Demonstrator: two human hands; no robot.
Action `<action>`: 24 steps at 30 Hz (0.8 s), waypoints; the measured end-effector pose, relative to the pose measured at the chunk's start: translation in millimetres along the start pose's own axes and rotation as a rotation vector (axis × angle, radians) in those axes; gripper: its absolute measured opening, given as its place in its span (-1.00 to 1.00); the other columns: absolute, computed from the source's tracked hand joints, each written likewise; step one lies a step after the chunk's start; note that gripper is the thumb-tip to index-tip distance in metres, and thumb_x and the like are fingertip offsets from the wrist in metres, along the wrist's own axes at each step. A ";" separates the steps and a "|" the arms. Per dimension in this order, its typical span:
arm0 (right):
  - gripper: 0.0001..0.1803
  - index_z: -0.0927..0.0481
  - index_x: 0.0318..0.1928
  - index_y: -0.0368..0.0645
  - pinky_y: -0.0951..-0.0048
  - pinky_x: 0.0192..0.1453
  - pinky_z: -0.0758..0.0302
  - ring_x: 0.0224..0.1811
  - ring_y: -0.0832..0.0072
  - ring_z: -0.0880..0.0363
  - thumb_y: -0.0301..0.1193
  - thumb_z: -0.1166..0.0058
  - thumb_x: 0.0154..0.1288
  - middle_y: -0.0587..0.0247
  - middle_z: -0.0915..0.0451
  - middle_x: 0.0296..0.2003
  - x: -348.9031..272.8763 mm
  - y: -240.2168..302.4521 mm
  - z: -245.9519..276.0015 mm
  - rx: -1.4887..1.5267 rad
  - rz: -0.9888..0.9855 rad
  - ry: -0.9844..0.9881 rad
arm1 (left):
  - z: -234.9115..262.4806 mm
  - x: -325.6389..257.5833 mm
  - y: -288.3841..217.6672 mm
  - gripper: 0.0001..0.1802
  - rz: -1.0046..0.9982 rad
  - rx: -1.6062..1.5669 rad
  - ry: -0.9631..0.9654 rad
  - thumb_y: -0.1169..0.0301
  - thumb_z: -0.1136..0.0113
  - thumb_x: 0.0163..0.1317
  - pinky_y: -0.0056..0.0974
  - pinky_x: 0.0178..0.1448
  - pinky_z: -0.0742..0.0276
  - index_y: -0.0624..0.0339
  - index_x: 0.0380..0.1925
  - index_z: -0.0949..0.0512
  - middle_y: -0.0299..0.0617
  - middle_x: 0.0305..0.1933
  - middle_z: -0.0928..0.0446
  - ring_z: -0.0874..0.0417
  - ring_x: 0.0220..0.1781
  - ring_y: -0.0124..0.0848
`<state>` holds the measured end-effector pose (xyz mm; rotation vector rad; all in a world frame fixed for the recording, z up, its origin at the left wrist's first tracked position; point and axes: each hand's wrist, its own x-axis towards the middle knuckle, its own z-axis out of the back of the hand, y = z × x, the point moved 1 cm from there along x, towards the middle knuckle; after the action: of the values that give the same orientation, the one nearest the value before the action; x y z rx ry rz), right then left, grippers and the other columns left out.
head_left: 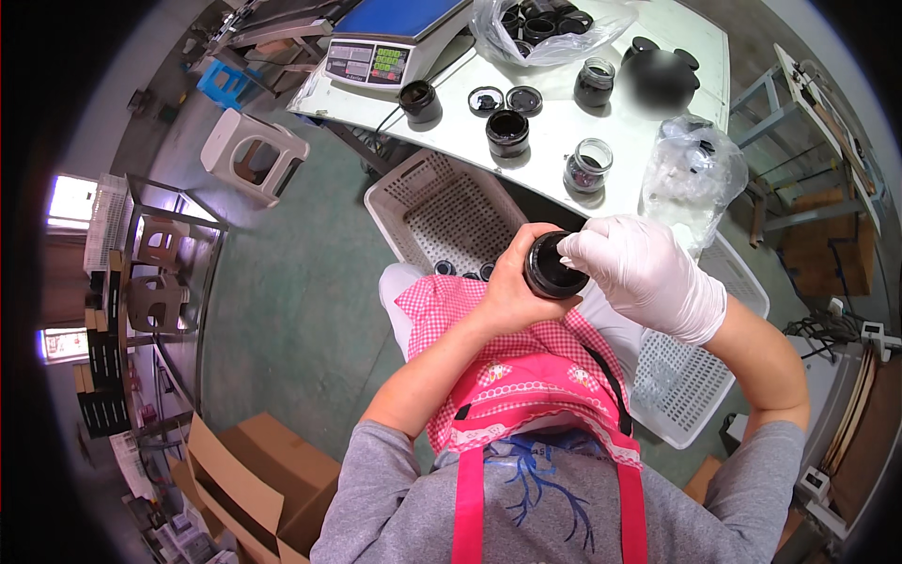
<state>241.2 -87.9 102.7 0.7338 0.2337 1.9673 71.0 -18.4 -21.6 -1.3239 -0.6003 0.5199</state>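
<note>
- While the head view looks straight down, the bare left hand wraps around a small dark jar, fingers curled about its side, holding it over the lap with its mouth tipped toward the other hand, probably so that hand can reach it.
- The right hand, in a white glove, sits on the jar's rim with its fingertips pressed together there; whether they pinch a lid or something smaller, I cannot tell.
- Just beyond the hands lie 2 white perforated baskets: one at the knees with a few dark jars at its near edge, another to the right.
- On the white worktop stand more jars, some open, loose lids, 2 clear bags and a weighing scale, all near the seat.
</note>
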 end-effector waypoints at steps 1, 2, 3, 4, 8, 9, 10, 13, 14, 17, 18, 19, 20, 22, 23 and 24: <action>-0.71 -0.55 -0.22 -0.13 0.22 -0.25 -0.58 -0.33 0.15 -0.64 -0.57 -0.25 -0.02 0.15 -0.56 -0.41 -1.1 -1.2 1.7 -0.054 -0.008 0.012 | 0.4 1.0 -4.5 -0.11 0.017 -0.002 -0.017 0.40 -0.65 -0.22 -0.20 0.27 -0.53 0.13 0.19 -0.40 -0.16 0.07 -0.56 -0.62 0.15 -0.32; -0.71 -0.55 -0.22 -0.13 0.22 -0.25 -0.58 -0.33 0.15 -0.64 -0.57 -0.25 -0.02 0.15 -0.56 -0.41 -2.3 -2.4 2.7 -0.058 -0.010 0.009 | 0.6 2.2 -7.4 -0.16 0.034 -0.004 -0.033 0.39 -0.62 -0.21 -0.20 0.25 -0.54 0.12 0.16 -0.43 -0.16 0.04 -0.56 -0.63 0.11 -0.29; -0.72 -0.54 -0.21 -0.14 0.23 -0.25 -0.58 -0.33 0.16 -0.64 -0.58 -0.24 0.00 0.15 -0.55 -0.40 -3.0 -3.7 2.7 -0.003 -0.005 0.024 | 1.1 3.8 -7.6 -0.16 0.027 -0.001 -0.030 0.39 -0.62 -0.21 -0.20 0.25 -0.54 0.12 0.16 -0.43 -0.16 0.04 -0.56 -0.63 0.11 -0.29; -0.72 -0.54 -0.20 -0.15 0.23 -0.26 -0.57 -0.34 0.17 -0.63 -0.58 -0.22 0.01 0.15 -0.55 -0.39 -3.3 -4.5 4.0 0.052 0.000 0.038 | 1.4 5.8 -7.3 -0.16 0.002 0.007 -0.035 0.39 -0.62 -0.21 -0.20 0.26 -0.54 0.12 0.16 -0.43 -0.16 0.03 -0.57 -0.63 0.11 -0.30; -0.70 -0.57 -0.14 -0.22 0.26 -0.27 -0.55 -0.40 0.26 -0.58 -0.51 -0.17 0.04 0.22 -0.51 -0.42 -5.6 1.7 3.3 -0.090 0.083 -0.025 | 7.5 23.0 -9.6 -0.15 -0.105 0.005 -0.031 0.43 -0.62 -0.19 -0.21 0.27 -0.53 0.11 0.18 -0.40 -0.20 0.05 -0.58 -0.61 0.14 -0.35; -0.68 -0.58 -0.12 -0.23 0.29 -0.28 -0.54 -0.41 0.30 -0.57 -0.49 -0.16 0.04 0.24 -0.50 -0.43 -5.7 3.1 2.5 -0.160 0.112 -0.077 | 9.9 28.3 -5.9 -0.14 -0.101 0.020 -0.040 0.45 -0.62 -0.19 -0.20 0.29 -0.52 0.12 0.19 -0.39 -0.21 0.07 -0.57 -0.60 0.15 -0.36; -0.66 -0.59 -0.10 -0.24 0.32 -0.29 -0.53 -0.42 0.34 -0.55 -0.46 -0.15 0.04 0.26 -0.49 -0.44 -5.2 3.6 1.8 -0.230 0.141 -0.129 | 12.2 34.7 -2.5 -0.14 -0.079 -0.001 -0.045 0.45 -0.61 -0.19 -0.21 0.29 -0.51 0.11 0.19 -0.40 -0.21 0.09 -0.56 -0.60 0.15 -0.36; -0.61 -0.59 -0.04 -0.26 0.37 -0.32 -0.50 -0.43 0.38 -0.53 -0.45 -0.13 0.06 0.29 -0.46 -0.44 -7.2 -2.4 -9.6 -0.296 0.071 -0.218 | 19.9 60.1 2.9 -0.20 -0.063 0.040 -0.049 0.46 -0.60 -0.16 -0.25 0.28 -0.50 0.12 0.16 -0.42 -0.21 0.11 -0.55 -0.60 0.15 -0.38; -0.59 -0.59 -0.02 -0.27 0.36 -0.32 -0.50 -0.43 0.38 -0.53 -0.46 -0.13 0.06 0.29 -0.46 -0.44 -7.8 -5.1 -12.7 -0.313 0.015 -0.277 | 21.8 68.1 2.4 -0.20 -0.026 0.069 -0.049 0.47 -0.59 -0.15 -0.26 0.28 -0.50 0.12 0.17 -0.42 -0.21 0.09 -0.56 -0.60 0.15 -0.38; -0.41 -0.60 0.15 -0.23 0.31 -0.35 -0.55 -0.39 0.31 -0.62 -0.60 -0.23 -0.01 0.24 -0.64 -0.28 -11.0 -20.9 -28.3 -0.170 -0.114 -0.460 | 27.6 92.7 -4.0 -0.16 -0.034 0.185 -0.065 0.46 -0.62 -0.17 -0.26 0.28 -0.50 0.12 0.19 -0.41 -0.20 0.08 -0.57 -0.60 0.13 -0.38; -0.40 -0.59 0.16 -0.24 0.31 -0.35 -0.56 -0.38 0.29 -0.63 -0.62 -0.23 -0.01 0.23 -0.65 -0.27 -9.3 -24.2 -30.7 -0.153 -0.147 -0.521 | 31.8 101.7 -3.3 -0.13 -0.001 0.190 -0.058 0.45 -0.66 -0.20 -0.26 0.27 -0.51 0.12 0.19 -0.42 -0.21 0.07 -0.57 -0.60 0.12 -0.38; -0.39 -0.60 0.18 -0.24 0.31 -0.38 -0.55 -0.38 0.28 -0.63 -0.65 -0.21 -0.01 0.21 -0.65 -0.26 -8.7 -26.9 -31.5 -0.132 -0.176 -0.558 | 34.2 108.7 -3.3 -0.12 0.015 0.228 -0.047 0.45 -0.67 -0.22 -0.26 0.27 -0.51 0.12 0.18 -0.42 -0.21 0.07 -0.57 -0.60 0.12 -0.37; -0.38 -0.62 0.17 -0.24 0.30 -0.38 -0.56 -0.36 0.26 -0.65 -0.68 -0.22 -0.02 0.19 -0.66 -0.24 -8.9 -29.4 -31.7 -0.111 -0.203 -0.584 | 35.6 114.6 -3.9 -0.11 0.032 0.267 -0.037 0.45 -0.69 -0.23 -0.25 0.27 -0.51 0.12 0.18 -0.42 -0.21 0.07 -0.57 -0.60 0.12 -0.37; -0.39 -0.63 0.16 -0.24 0.30 -0.36 -0.58 -0.34 0.25 -0.67 -0.69 -0.23 -0.02 0.17 -0.66 -0.23 -7.8 -38.4 -37.9 -0.035 -0.217 -0.658 | 36.0 127.5 -9.1 -0.11 0.081 0.308 -0.010 0.45 -0.70 -0.26 -0.24 0.26 -0.53 0.10 0.16 -0.43 -0.22 0.05 -0.58 -0.62 0.10 -0.36; -0.39 -0.64 0.16 -0.23 0.30 -0.34 -0.60 -0.34 0.25 -0.68 -0.68 -0.27 -0.01 0.17 -0.67 -0.23 -10.3 -44.9 -44.2 -0.012 -0.220 -0.675 | 36.0 133.5 -10.5 -0.11 0.083 0.333 0.014 0.46 -0.69 -0.25 -0.24 0.26 -0.53 0.10 0.17 -0.43 -0.22 0.05 -0.59 -0.62 0.10 -0.36; -0.39 -0.64 0.16 -0.23 0.30 -0.34 -0.60 -0.34 0.25 -0.68 -0.68 -0.27 -0.01 0.17 -0.67 -0.23 -11.7 -48.4 -47.8 -0.005 -0.227 -0.684 | 36.1 138.3 -12.6 -0.12 0.088 0.357 0.039 0.46 -0.69 -0.24 -0.23 0.26 -0.53 0.11 0.17 -0.43 -0.21 0.05 -0.59 -0.62 0.10 -0.36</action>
<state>252.9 -67.1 38.0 1.2662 -0.1010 1.4076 149.6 97.2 10.6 -1.0216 -0.3957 0.6396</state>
